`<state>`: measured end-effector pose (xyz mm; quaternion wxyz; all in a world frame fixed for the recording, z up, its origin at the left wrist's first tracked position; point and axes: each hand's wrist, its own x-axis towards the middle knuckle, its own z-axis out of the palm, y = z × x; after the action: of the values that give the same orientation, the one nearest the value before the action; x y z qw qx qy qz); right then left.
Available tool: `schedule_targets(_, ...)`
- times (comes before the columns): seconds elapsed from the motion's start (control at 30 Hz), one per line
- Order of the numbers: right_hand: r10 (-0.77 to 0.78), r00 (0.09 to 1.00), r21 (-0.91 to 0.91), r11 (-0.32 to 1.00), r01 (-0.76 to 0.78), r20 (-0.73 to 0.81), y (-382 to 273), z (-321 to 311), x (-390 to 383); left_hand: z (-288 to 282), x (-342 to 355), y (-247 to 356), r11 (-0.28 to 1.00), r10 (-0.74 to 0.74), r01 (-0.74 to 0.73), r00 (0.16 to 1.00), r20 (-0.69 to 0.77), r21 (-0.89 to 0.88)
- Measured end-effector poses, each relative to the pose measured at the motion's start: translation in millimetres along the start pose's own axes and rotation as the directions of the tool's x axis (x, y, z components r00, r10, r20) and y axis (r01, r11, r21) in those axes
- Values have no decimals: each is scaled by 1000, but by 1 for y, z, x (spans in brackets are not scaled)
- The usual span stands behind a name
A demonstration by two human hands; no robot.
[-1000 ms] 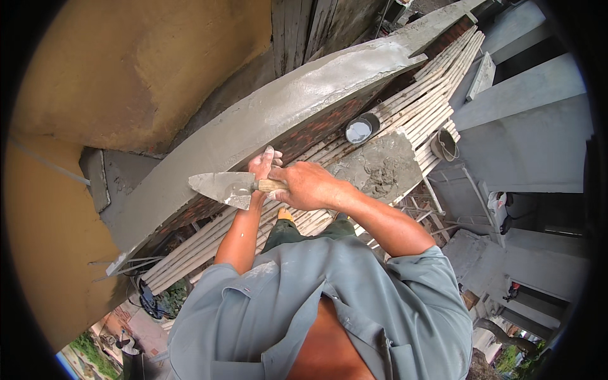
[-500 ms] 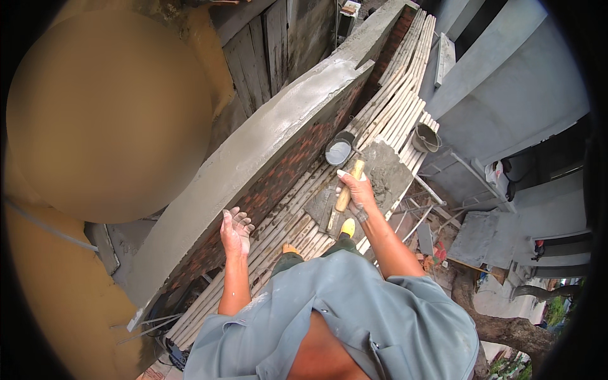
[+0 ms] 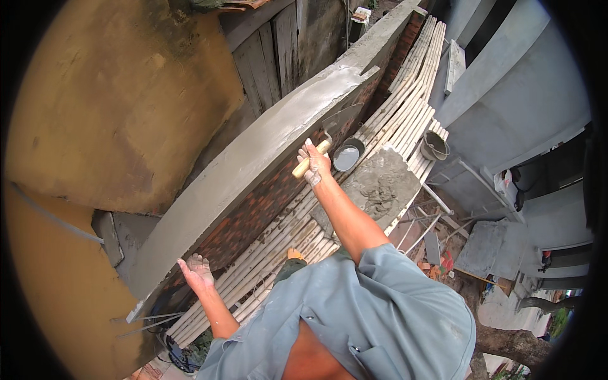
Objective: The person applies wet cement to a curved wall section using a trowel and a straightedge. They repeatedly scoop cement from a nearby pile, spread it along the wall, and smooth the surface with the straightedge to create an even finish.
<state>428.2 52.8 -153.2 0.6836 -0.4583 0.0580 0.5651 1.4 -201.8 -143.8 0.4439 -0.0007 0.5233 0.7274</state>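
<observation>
My right hand (image 3: 315,163) is wrapped round the wooden handle of a trowel (image 3: 324,147). Its thin grey blade reaches up beside the brick side of the wall (image 3: 247,152), just below the smooth grey mortar on top; I cannot tell whether it touches. Lower on the left, my left hand (image 3: 197,271) is open and bare, its fingers spread near the wall's side. Mortar stains both hands. A dark bucket with pale grey liquid (image 3: 347,156) stands just right of the trowel. Wet mortar (image 3: 383,187) lies heaped on a flat board beyond my right forearm.
Bamboo poles (image 3: 297,221) form the platform under my feet, running along the wall. Another bucket (image 3: 434,145) stands at the platform's right edge. A metal frame (image 3: 424,218) is below to the right, and an ochre wall (image 3: 120,107) rises on the left.
My right hand has moved left and up from above the mortar board, carrying the trowel to the wall. My left hand has gone down and left, still open.
</observation>
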Motion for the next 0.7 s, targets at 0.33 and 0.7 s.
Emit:
schedule_targets(0.33,-99,992,-59,994,95,-76,6,27,-2,-30,20,21,999,52,-53,993,-107,-11)
schedule_targets(0.7,-212,973,-238,953,186,-86,-3,38,-3,-43,35,22,999,-12,16,993,-117,32)
